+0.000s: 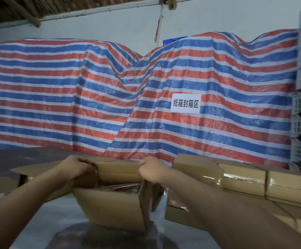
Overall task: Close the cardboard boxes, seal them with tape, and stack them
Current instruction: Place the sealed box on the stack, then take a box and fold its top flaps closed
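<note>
An open cardboard box sits on the work surface, in front of the striped tarp. The left hand pinches the box's far flap at its left corner; the right hand grips the right corner, fingers curled tight. Right of the box lie taped boxes, stacked.

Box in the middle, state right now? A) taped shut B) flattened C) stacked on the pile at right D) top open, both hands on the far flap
D: the open box shows its contents, and the left hand and right hand grip the far flap; no tape across its top.
</note>
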### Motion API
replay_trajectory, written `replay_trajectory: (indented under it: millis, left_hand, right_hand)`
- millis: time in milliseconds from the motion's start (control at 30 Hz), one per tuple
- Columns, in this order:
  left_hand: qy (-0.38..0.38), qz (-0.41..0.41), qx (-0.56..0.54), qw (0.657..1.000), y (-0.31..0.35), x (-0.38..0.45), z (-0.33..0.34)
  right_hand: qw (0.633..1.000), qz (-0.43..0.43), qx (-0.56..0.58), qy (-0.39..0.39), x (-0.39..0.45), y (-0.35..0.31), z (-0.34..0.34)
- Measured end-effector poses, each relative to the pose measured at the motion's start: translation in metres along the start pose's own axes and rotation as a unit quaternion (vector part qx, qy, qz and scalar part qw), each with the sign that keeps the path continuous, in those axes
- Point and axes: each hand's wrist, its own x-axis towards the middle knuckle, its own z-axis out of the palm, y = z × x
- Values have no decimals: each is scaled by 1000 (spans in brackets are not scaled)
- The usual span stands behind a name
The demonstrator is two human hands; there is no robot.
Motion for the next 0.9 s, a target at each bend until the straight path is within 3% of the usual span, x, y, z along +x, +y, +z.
replay_trajectory:
  millis: [133,233,433,700,900]
  left_hand:
    - [-76,-18,-15,997,39,-10,37]
    - [-143,-99,-126,977,65,-29,71]
    - [-217,-181,-294,913,105,-65,141]
    - [-252,-190,-301,900,156,-85,222]
    - [-247,-178,-316,899,165,-85,245]
  right_hand:
    - [999,30,-16,-6,-35,32,-41]
    - [998,40,-42,13,-62,60,-67]
    - [984,142,111,-9,-107,126,-109]
    - [937,260,233,-28,-159,199,-149]
    - [920,259,295,15,-175,226,-154]
